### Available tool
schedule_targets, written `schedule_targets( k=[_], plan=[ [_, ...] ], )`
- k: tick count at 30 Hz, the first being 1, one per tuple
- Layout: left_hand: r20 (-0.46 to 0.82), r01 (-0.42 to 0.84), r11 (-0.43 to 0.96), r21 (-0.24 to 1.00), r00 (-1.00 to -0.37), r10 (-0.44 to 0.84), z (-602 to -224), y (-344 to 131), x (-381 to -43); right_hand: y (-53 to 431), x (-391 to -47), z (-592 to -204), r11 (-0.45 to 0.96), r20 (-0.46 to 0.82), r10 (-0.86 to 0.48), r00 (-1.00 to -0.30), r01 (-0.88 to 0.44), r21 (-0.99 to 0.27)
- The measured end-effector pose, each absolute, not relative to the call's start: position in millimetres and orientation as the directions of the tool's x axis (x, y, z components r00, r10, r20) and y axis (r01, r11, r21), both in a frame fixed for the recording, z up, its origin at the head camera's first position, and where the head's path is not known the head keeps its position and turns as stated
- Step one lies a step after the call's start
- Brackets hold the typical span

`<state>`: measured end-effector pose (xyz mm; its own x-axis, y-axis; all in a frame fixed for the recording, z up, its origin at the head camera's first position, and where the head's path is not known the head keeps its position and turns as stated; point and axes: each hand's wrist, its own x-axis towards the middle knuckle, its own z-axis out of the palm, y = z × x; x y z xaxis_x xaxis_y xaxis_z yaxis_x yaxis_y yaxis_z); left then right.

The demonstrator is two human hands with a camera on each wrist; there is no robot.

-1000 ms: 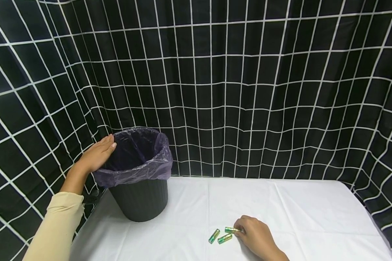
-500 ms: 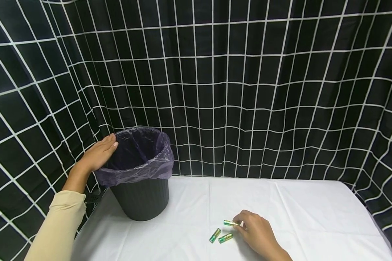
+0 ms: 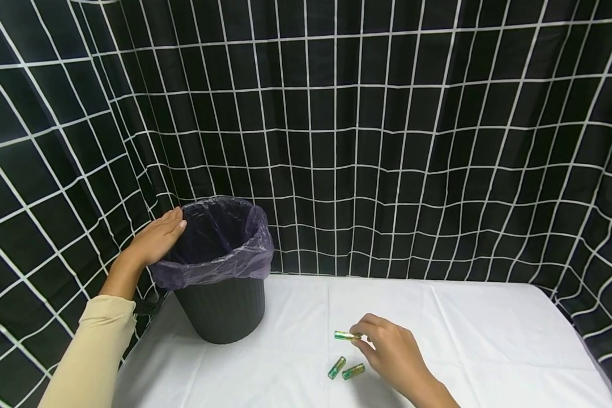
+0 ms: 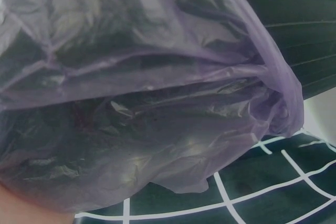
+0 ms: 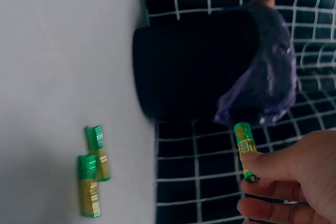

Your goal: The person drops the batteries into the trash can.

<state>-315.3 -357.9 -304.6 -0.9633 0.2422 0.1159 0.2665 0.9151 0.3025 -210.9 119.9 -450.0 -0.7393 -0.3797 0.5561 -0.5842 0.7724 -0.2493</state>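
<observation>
My right hand (image 3: 391, 351) pinches a green and gold battery (image 3: 344, 335) between thumb and fingers, raised over the white table. In the right wrist view the held battery (image 5: 244, 142) points its green end toward the bin. Two more such batteries, one (image 3: 336, 367) beside the other (image 3: 353, 371), lie on the cloth just below that hand. My left hand (image 3: 155, 238) rests with straight fingers on the left rim of a dark bin (image 3: 224, 311). A translucent purple liner bag (image 3: 214, 275) is folded over the bin's rim and fills much of the left wrist view.
A white cloth (image 3: 469, 340) covers the table. Black curtain with a white grid (image 3: 387, 141) hangs behind and along both sides. The bin stands at the table's back left, close to the left curtain.
My right hand has lifted one battery off the cloth and carried it up and to the left. The other two batteries and my left hand stay in place.
</observation>
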Motion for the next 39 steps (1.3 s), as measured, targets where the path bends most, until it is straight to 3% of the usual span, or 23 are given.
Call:
schedule_targets(
  k=[21,39],
  plan=[
    [0.125,0.28,0.911,0.302,-0.959,0.253,-303,-362,-313,85,-220,-385,0.643,0.654,-0.541,-0.529,-0.761,-0.083],
    [0.119,0.269,0.917,0.295,-0.962,0.244,-304,-360,-317,50,-238,-339,0.586,0.662,-0.629,-0.407,-0.808,0.058]
  ],
)
